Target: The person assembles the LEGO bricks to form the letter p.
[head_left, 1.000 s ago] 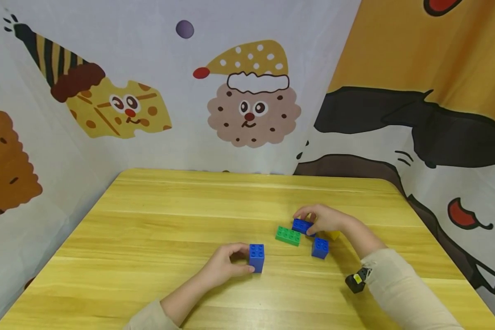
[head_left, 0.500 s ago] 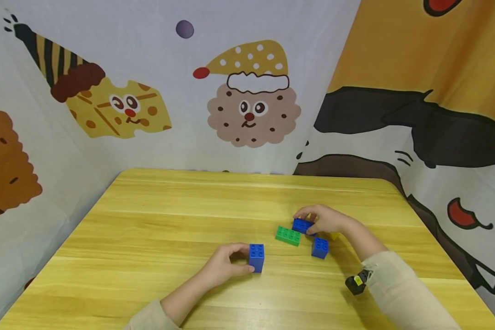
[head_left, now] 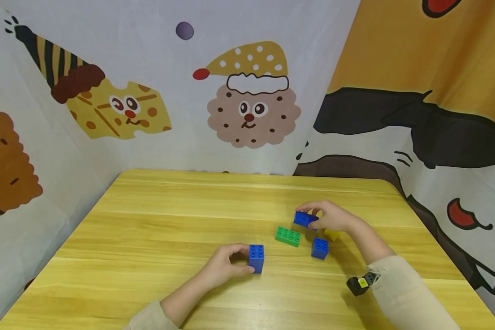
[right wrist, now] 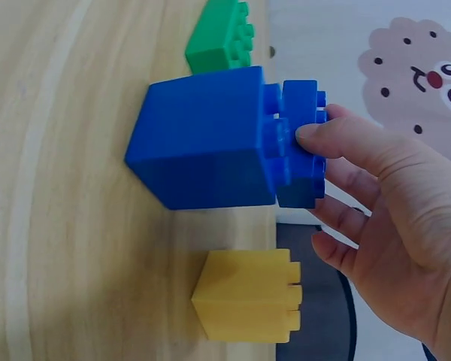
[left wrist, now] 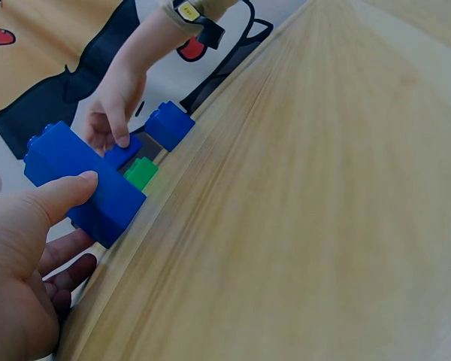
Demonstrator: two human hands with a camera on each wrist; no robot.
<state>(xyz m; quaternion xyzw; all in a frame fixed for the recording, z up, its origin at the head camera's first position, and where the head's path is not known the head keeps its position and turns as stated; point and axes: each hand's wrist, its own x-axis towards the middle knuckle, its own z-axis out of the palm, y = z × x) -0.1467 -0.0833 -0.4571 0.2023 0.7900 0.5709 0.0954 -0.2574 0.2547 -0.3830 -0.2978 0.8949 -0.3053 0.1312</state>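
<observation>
Near the middle of the table my left hand (head_left: 224, 266) holds a tall blue building block (head_left: 256, 260) upright, thumb on its near side. In the left wrist view the thumb lies across the block's face (left wrist: 90, 184). My right hand (head_left: 332, 216) pinches a low blue brick (head_left: 305, 219) by its ends, slightly above the table. Just in front of that brick lies a flat green brick (head_left: 288, 236). A blue four-stud block (head_left: 320, 249) and a yellow block (head_left: 332, 234) stand below the right hand; the right wrist view shows the yellow one (right wrist: 248, 295) more fully.
The wooden table (head_left: 169, 220) reaches back to a cloth backdrop (head_left: 156, 55) printed with cartoon figures. A small black device (head_left: 360, 284) with a yellow mark sits at the right sleeve's cuff.
My right hand has lifted the low blue brick a little off the table, uncovering more of the yellow block. The left hand and its tall blue block have stayed still.
</observation>
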